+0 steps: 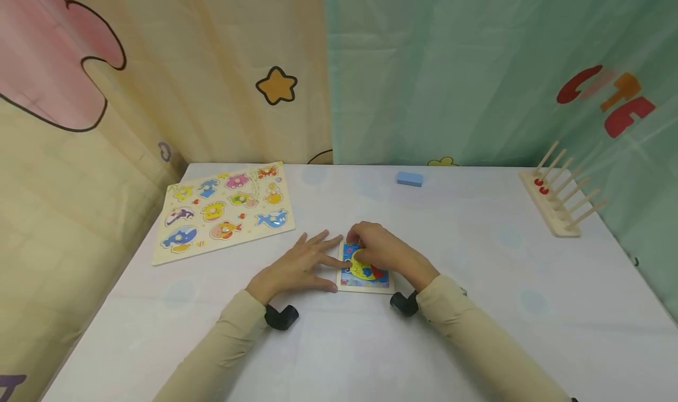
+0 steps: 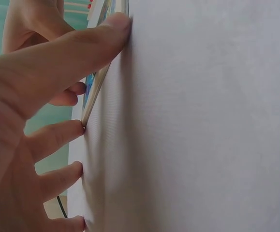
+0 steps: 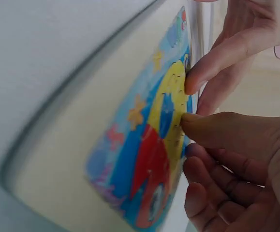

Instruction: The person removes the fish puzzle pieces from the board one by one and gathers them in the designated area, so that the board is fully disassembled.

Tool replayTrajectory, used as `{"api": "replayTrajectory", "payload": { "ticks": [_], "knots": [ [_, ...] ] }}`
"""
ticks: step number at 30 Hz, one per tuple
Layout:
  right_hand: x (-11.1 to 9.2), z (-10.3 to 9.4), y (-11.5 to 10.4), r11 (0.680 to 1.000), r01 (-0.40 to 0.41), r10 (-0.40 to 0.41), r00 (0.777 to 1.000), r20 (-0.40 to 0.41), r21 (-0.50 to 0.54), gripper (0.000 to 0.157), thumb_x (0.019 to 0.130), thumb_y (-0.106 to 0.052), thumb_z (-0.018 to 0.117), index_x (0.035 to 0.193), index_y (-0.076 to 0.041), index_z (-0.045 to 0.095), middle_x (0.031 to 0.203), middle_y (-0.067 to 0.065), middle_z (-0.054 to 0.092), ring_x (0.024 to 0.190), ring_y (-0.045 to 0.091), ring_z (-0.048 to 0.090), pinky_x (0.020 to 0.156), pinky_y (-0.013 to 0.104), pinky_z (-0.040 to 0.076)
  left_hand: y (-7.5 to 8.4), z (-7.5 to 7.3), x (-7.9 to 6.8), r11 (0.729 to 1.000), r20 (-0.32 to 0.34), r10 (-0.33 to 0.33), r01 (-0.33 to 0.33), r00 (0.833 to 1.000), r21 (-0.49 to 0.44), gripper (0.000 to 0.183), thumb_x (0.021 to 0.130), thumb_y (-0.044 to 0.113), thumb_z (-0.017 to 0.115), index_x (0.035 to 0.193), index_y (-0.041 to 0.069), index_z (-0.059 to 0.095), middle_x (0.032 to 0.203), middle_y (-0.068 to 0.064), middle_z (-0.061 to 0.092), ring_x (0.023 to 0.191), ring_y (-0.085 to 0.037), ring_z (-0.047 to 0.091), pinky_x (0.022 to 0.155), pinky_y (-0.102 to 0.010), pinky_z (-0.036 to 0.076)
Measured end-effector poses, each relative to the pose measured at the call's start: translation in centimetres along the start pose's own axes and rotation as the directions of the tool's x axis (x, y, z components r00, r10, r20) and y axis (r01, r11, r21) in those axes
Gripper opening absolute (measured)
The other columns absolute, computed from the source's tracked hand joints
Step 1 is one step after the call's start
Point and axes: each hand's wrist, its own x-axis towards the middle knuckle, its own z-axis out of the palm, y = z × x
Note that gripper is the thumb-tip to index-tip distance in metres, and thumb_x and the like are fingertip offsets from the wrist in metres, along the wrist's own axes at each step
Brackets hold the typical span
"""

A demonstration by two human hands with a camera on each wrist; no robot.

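Note:
A small wooden jigsaw puzzle (image 1: 364,290) with a yellow, blue and red fish picture (image 3: 166,104) lies on the table. My left hand (image 1: 304,265) has its fingers spread at the puzzle's left side. Its thumb (image 2: 115,29) touches the near edge, and a fingertip (image 3: 193,84) rests by the fish's head. My right hand (image 1: 386,250) bends over the puzzle from the right, its thumb tip (image 3: 190,123) on the yellow body and its other fingers curled toward the far edge. I cannot tell whether the right fingers pinch a piece.
A large knobbed animal puzzle board (image 1: 249,237) lies at the back left. A blue block (image 1: 410,179) sits near the far edge. At the right stands a wooden peg rack (image 1: 545,205) with red beads on it. Printed curtains (image 1: 424,66) hang behind the table.

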Motion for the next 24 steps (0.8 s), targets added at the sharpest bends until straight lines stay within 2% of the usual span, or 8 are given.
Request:
{"api": "replayTrajectory", "payload": {
  "ticks": [5, 9, 12, 16, 24],
  "knots": [
    [0.1, -0.3, -0.9, 0.993, -0.030, 0.036, 0.998, 0.047, -0.114, 0.031, 0.088, -0.004, 0.069, 0.118, -0.004, 0.064, 0.109, 0.004, 0.062, 0.097, 0.018, 0.056, 0.095, 0.035, 0.051, 0.1, 0.0, 0.0, 1.000, 0.006, 0.013, -0.013, 1.000, 0.004, 0.051, 0.082, 0.045, 0.077, 0.129, 0.033, 0.066, 0.158, -0.006, 0.031, 0.149, -0.035, 0.011, 0.112, -0.069, 0.007],
    [0.0, -0.5, -1.6, 0.974, -0.038, 0.054, 0.996, 0.065, -0.224, 0.033, 0.087, -0.007, 0.070, 0.120, -0.006, 0.065, 0.113, 0.004, 0.062, 0.100, 0.018, 0.056, 0.094, 0.037, 0.051, 0.4, -0.3, 0.0, 1.000, 0.025, 0.009, -0.010, 1.000, 0.020, 0.049, 0.082, 0.045, 0.077, 0.128, 0.032, 0.067, 0.159, -0.006, 0.030, 0.149, -0.037, 0.011, 0.112, -0.070, 0.008],
    [0.0, -0.5, -2.1, 0.956, -0.016, 0.040, 0.996, 0.078, -0.294, 0.033, 0.088, -0.008, 0.069, 0.121, -0.006, 0.065, 0.114, 0.005, 0.061, 0.102, 0.018, 0.056, 0.092, 0.036, 0.051, 0.5, -0.6, -0.1, 1.000, 0.037, -0.008, 0.008, 0.999, 0.020, 0.048, 0.082, 0.045, 0.077, 0.127, 0.032, 0.068, 0.159, -0.006, 0.029, 0.149, -0.036, 0.010, 0.112, -0.070, 0.007],
    [0.0, -0.6, -2.2, 0.946, 0.007, 0.028, 0.994, 0.106, -0.323, 0.034, 0.089, -0.009, 0.069, 0.122, -0.005, 0.062, 0.114, 0.007, 0.059, 0.102, 0.019, 0.055, 0.092, 0.036, 0.051, 0.5, -0.7, 0.0, 1.000, 0.046, -0.026, 0.025, 0.999, 0.014, 0.048, 0.081, 0.045, 0.077, 0.127, 0.033, 0.068, 0.159, -0.004, 0.029, 0.149, -0.035, 0.010, 0.112, -0.070, 0.008],
    [0.4, -0.9, -1.5, 0.971, -0.003, 0.039, 0.988, 0.149, -0.237, 0.043, 0.086, -0.004, 0.070, 0.127, -0.007, 0.058, 0.118, 0.006, 0.057, 0.108, 0.019, 0.055, 0.100, 0.039, 0.047, 0.6, -0.5, 0.3, 0.999, 0.052, -0.041, 0.040, 0.998, 0.013, 0.049, 0.080, 0.046, 0.078, 0.127, 0.036, 0.068, 0.158, -0.003, 0.032, 0.150, -0.034, 0.010, 0.112, -0.070, 0.008]
  ]
}}
